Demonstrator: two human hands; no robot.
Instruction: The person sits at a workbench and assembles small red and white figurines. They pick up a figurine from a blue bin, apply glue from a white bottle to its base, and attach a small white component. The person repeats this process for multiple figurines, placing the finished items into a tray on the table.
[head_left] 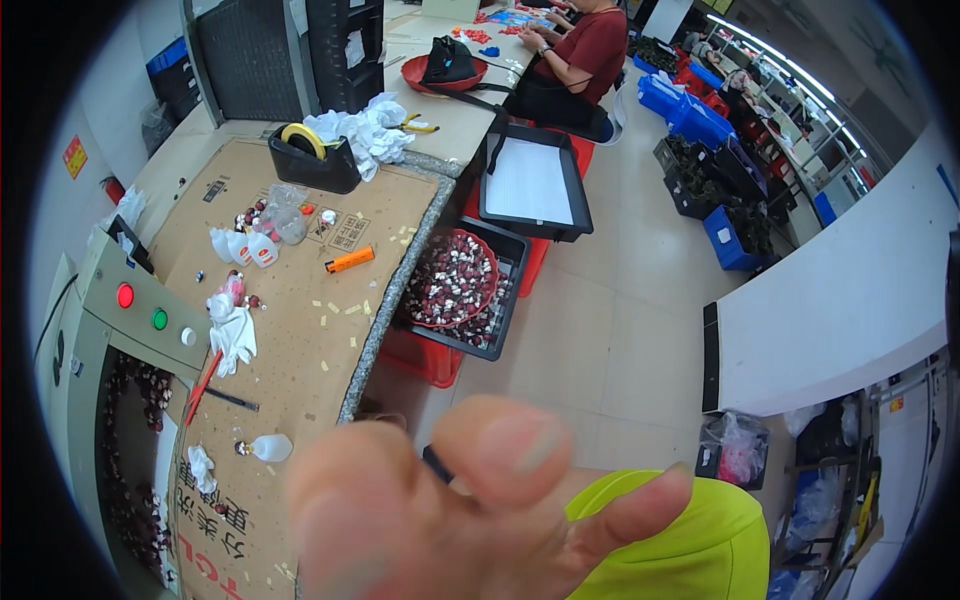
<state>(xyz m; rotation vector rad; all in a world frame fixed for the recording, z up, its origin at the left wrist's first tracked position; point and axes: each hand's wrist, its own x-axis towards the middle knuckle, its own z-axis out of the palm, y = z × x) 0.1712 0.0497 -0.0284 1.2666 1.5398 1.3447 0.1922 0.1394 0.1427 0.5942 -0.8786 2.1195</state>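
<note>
Very close to the camera, my right hand fills the lower middle, its fingers apart, bent and partly blurred. Nothing shows between them. Behind the hand is the bright yellow-green cloth of my sleeve. The hand is raised in front of the worktable's front edge and touches nothing that I can see. My left hand is out of view. Left of the hand, a small white bottle lies on the cardboard-covered table. Farther off on the cardboard is an orange tube-like object.
A machine with coloured buttons stands at the left. A black tape dispenser and crumpled white tissue lie at the back. Beside the table, a red basket of small dark-and-white pieces sits in a black crate. Another person sits farther off.
</note>
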